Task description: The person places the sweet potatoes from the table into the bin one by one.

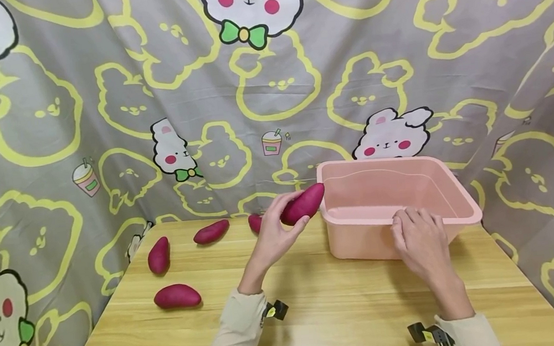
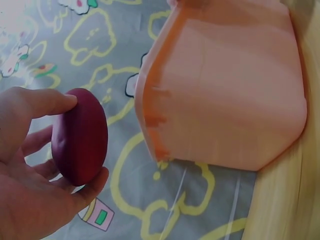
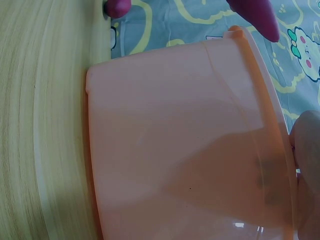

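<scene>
My left hand [image 1: 278, 229] holds a purple sweet potato [image 1: 305, 203] above the table, just left of the pink plastic bin [image 1: 363, 240]. In the left wrist view, thumb and fingers pinch that sweet potato [image 2: 81, 137] from its sides, apart from the bin [image 2: 225, 95]. The right hand [image 1: 420, 237] grips the bin's near rim, its fingers curled over the edge. Only part of the right hand [image 3: 306, 170] shows in the right wrist view, beside the rim. The bin's visible inside holds nothing, though its near floor is hidden.
On the wooden table [image 1: 320, 313], a sweet potato [image 1: 158, 255] lies far left, another [image 1: 177, 296] nearer, and a third [image 1: 211, 232] at the back. One more [image 1: 254, 223] is partly hidden behind the left hand. A patterned curtain [image 1: 199, 91] surrounds the table.
</scene>
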Action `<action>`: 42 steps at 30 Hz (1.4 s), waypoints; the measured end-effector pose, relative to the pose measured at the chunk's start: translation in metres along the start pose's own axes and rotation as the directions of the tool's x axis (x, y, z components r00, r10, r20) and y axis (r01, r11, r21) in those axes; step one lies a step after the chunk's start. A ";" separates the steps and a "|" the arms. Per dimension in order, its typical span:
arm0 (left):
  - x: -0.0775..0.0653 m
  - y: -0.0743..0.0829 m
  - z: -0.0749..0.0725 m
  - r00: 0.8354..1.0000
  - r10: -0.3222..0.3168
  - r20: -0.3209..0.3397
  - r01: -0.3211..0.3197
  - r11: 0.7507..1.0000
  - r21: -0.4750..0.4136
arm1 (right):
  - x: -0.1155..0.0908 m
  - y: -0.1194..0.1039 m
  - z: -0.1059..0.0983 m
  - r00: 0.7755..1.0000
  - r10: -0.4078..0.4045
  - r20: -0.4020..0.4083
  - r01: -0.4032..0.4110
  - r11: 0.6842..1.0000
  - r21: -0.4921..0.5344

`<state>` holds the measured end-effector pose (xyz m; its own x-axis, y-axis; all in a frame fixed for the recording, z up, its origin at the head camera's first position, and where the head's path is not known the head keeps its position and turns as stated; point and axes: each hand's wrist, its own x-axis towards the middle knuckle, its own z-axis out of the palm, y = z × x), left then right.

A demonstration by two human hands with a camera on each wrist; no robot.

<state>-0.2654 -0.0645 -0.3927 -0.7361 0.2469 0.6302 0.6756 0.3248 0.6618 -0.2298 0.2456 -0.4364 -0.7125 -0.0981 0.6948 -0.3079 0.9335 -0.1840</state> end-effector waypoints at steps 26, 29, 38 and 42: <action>0.021 0.009 0.029 0.998 0.061 0.015 -0.060 0.997 -0.045 | 0.001 -0.001 -0.001 1.000 0.011 0.018 -0.011 1.000 -0.003; 0.023 0.011 0.032 0.998 0.062 0.020 -0.060 0.997 -0.052 | 0.001 0.000 0.000 1.000 0.008 0.014 -0.007 1.000 -0.005; 0.031 0.014 0.040 0.994 0.106 0.033 -0.105 0.994 -0.026 | 0.000 0.000 0.001 1.000 -0.003 -0.005 0.003 1.000 -0.007; 0.034 0.015 0.044 0.993 0.113 0.034 -0.113 0.994 -0.005 | 0.000 0.001 0.002 1.000 -0.006 -0.012 0.006 1.000 -0.009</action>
<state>-0.2819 -0.0110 -0.3789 -0.6560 0.3129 0.6868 0.7546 0.2903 0.5885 -0.2310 0.2458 -0.4376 -0.7029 -0.0994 0.7043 -0.3063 0.9360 -0.1736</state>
